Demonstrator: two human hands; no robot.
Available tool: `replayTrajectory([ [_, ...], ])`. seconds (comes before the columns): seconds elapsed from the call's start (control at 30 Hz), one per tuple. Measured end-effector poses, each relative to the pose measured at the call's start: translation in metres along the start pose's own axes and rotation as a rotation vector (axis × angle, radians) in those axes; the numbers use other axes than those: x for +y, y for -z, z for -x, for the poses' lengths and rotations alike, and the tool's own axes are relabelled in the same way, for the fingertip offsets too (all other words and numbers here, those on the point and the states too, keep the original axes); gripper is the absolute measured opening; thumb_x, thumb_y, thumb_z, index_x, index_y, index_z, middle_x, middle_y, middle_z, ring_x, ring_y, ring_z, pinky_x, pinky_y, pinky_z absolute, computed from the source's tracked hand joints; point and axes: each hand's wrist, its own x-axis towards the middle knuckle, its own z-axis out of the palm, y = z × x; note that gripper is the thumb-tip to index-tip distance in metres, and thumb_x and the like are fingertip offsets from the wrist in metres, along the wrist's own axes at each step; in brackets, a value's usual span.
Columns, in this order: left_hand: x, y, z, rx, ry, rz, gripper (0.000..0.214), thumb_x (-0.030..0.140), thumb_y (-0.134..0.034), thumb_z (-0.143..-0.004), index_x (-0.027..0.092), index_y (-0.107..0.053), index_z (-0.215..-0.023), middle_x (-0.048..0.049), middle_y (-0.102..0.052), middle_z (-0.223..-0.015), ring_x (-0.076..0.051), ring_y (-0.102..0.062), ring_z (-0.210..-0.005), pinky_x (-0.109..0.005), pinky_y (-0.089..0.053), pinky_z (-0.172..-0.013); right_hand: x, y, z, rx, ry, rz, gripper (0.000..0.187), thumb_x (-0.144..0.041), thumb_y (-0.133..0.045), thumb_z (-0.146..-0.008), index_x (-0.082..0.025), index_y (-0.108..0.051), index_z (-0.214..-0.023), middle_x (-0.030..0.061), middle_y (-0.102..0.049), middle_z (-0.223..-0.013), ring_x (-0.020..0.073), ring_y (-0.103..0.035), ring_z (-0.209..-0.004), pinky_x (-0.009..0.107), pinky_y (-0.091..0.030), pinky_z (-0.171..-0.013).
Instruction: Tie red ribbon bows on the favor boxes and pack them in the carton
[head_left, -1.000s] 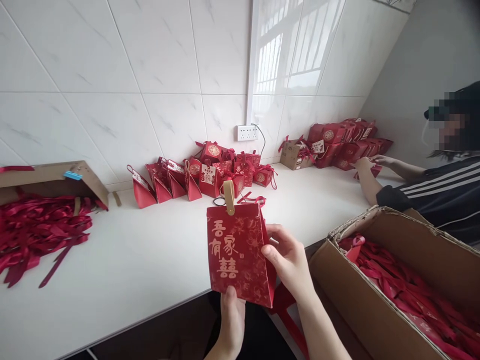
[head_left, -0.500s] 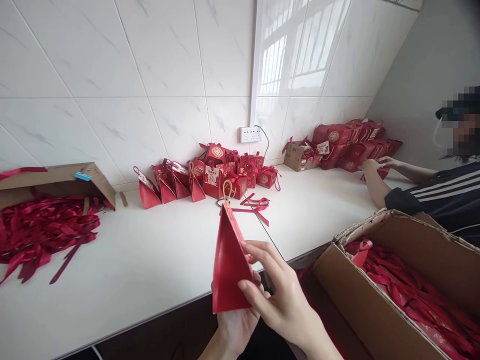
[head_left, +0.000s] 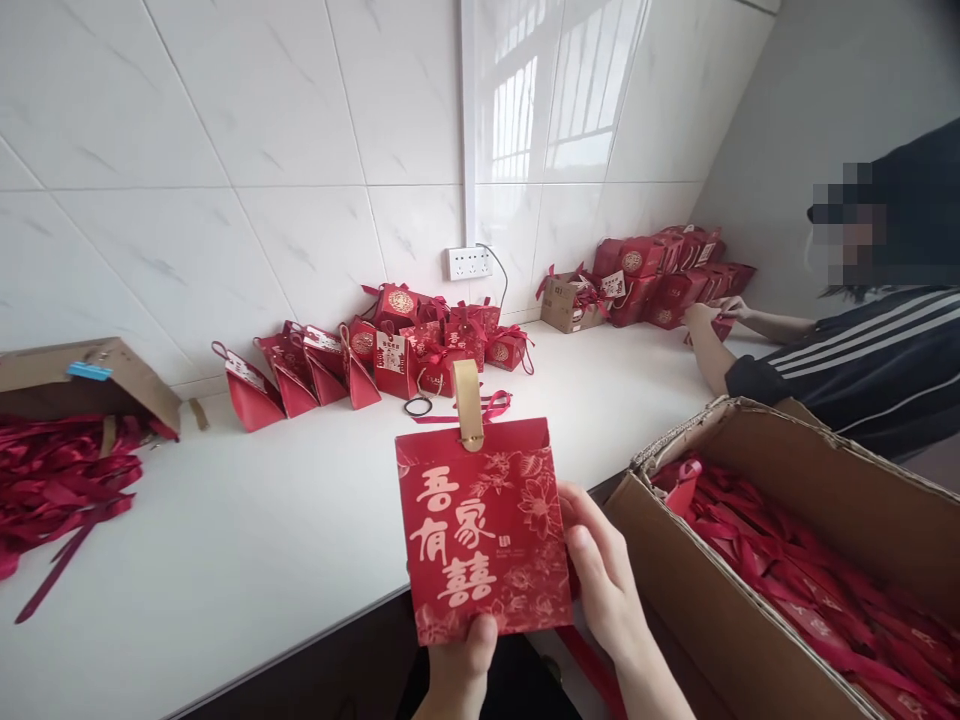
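A red gift box [head_left: 487,540] with pale Chinese characters, floral print and a gold strap loop on top faces me in front of the table edge. My left hand [head_left: 465,665] grips it from below, thumb on the lower front and the other fingers hidden behind. At its right side my right hand [head_left: 600,570] is closed against the edge, fingertips partly out of sight. Behind the box, red ribbon pieces [head_left: 495,405] and a black ring [head_left: 418,405] lie on the white table [head_left: 300,520].
Several red triangular boxes [head_left: 300,375] and small red boxes [head_left: 427,340] line the wall. Ribbons [head_left: 67,480] spill from a carton [head_left: 142,385] at left. A large carton [head_left: 720,570] of red ribboned pieces stands right. Beyond it, a co-worker's hands [head_left: 712,315] handle a red box.
The gift box has turned from its side to its printed front. My right hand has shifted to its right edge. The view has swung slightly to the right.
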Motion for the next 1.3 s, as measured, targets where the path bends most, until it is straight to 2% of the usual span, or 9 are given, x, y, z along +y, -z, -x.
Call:
replayTrajectory([
  [0.3, 0.017, -0.035, 0.000, -0.115, 0.068, -0.019, 0.083, 0.056, -0.073, -0.058, 0.024, -0.039, -0.127, -0.0109, -0.058, -0.111, -0.030, -0.057, -0.104, -0.041, -0.050, -0.084, 0.001, 0.027, 0.003, 0.068, -0.071, -0.024, 0.037, -0.048, -0.049, -0.089, -0.026, -0.055, -0.117, 0.0064, -0.064, -0.115, 0.0236, -0.061, -0.105, 0.031, -0.051, -0.086],
  [0.47, 0.028, -0.060, -0.014, -0.307, 0.095, 0.081, 0.084, 0.070, -0.068, -0.056, 0.027, -0.043, -0.124, -0.0068, -0.062, -0.097, -0.021, -0.060, -0.076, -0.031, -0.051, -0.063, 0.006, 0.050, 0.002, 0.227, -0.354, -0.235, 0.039, -0.052, -0.055, -0.083, -0.022, -0.056, -0.108, 0.0070, -0.069, -0.100, 0.0228, -0.068, -0.086, 0.029, -0.058, -0.064],
  [0.57, 0.042, -0.084, -0.021, -0.410, 0.042, 0.020, 0.062, 0.055, -0.070, -0.066, 0.024, -0.050, -0.116, -0.0015, -0.060, -0.078, -0.013, -0.052, -0.059, -0.022, -0.045, -0.052, 0.008, 0.068, 0.006, 0.287, -0.567, -0.489, 0.051, -0.061, -0.051, -0.080, -0.021, -0.056, -0.112, 0.0077, -0.071, -0.091, 0.0213, -0.069, -0.068, 0.025, -0.054, -0.042],
  [0.67, 0.052, -0.106, -0.024, -0.471, 0.061, -0.053, 0.033, 0.044, -0.062, -0.079, 0.020, -0.057, -0.102, 0.0011, -0.056, -0.068, -0.009, -0.046, -0.052, -0.019, -0.040, -0.048, 0.003, 0.083, 0.013, 0.295, -0.672, -0.670, 0.057, -0.063, -0.045, -0.083, -0.020, -0.055, -0.118, 0.0066, -0.072, -0.081, 0.0159, -0.067, -0.057, 0.020, -0.052, -0.038],
  [0.83, 0.048, -0.128, -0.026, -0.550, 0.161, -0.027, 0.030, 0.045, -0.058, -0.082, 0.020, -0.057, -0.097, 0.0007, -0.060, -0.074, -0.009, -0.049, -0.056, -0.019, -0.042, -0.051, -0.013, 0.093, 0.024, 0.379, -0.651, -0.841, 0.053, -0.058, -0.049, -0.084, -0.021, -0.053, -0.122, 0.0049, -0.072, -0.086, 0.0114, -0.067, -0.056, 0.016, -0.055, -0.043],
  [1.03, 0.026, -0.145, -0.038, -0.549, 0.494, 0.208, 0.031, 0.043, -0.068, -0.073, 0.020, -0.057, -0.089, 0.0033, -0.057, -0.068, -0.008, -0.052, -0.055, -0.019, -0.040, -0.049, -0.023, 0.085, 0.015, 0.566, -0.631, -0.720, 0.049, -0.051, -0.059, -0.081, -0.023, -0.050, -0.121, 0.0053, -0.068, -0.105, 0.0181, -0.069, -0.078, 0.026, -0.060, -0.049],
  [1.17, 0.018, -0.144, -0.042, -0.581, 0.395, 0.232, 0.032, 0.045, -0.069, -0.073, 0.022, -0.057, -0.091, 0.0005, -0.062, -0.082, -0.012, -0.059, -0.070, -0.022, -0.048, -0.062, -0.015, 0.092, 0.018, 0.512, -0.607, -0.687, 0.044, -0.049, -0.054, -0.081, -0.024, -0.050, -0.117, 0.0053, -0.068, -0.103, 0.0198, -0.069, -0.079, 0.029, -0.059, -0.052],
  [1.23, 0.018, -0.141, -0.043, -0.681, 0.293, 0.130, 0.034, 0.045, -0.066, -0.076, 0.024, -0.057, -0.102, -0.0027, -0.063, -0.097, -0.015, -0.061, -0.084, -0.025, -0.049, -0.070, -0.011, 0.104, 0.032, 0.516, -0.565, -0.589, 0.040, -0.044, -0.056, -0.077, -0.022, -0.053, -0.110, 0.0055, -0.069, -0.098, 0.0205, -0.068, -0.076, 0.030, -0.058, -0.054],
  [1.3, 0.018, -0.139, -0.045, -0.819, 0.192, -0.002, 0.043, 0.040, -0.063, -0.080, 0.026, -0.052, -0.119, -0.0053, -0.061, -0.109, -0.018, -0.059, -0.098, -0.028, -0.049, -0.080, -0.012, 0.123, 0.053, 0.615, -0.488, -0.400, 0.034, -0.039, -0.061, -0.072, -0.022, -0.056, -0.101, 0.0053, -0.070, -0.094, 0.0201, -0.068, -0.072, 0.030, -0.057, -0.056],
])
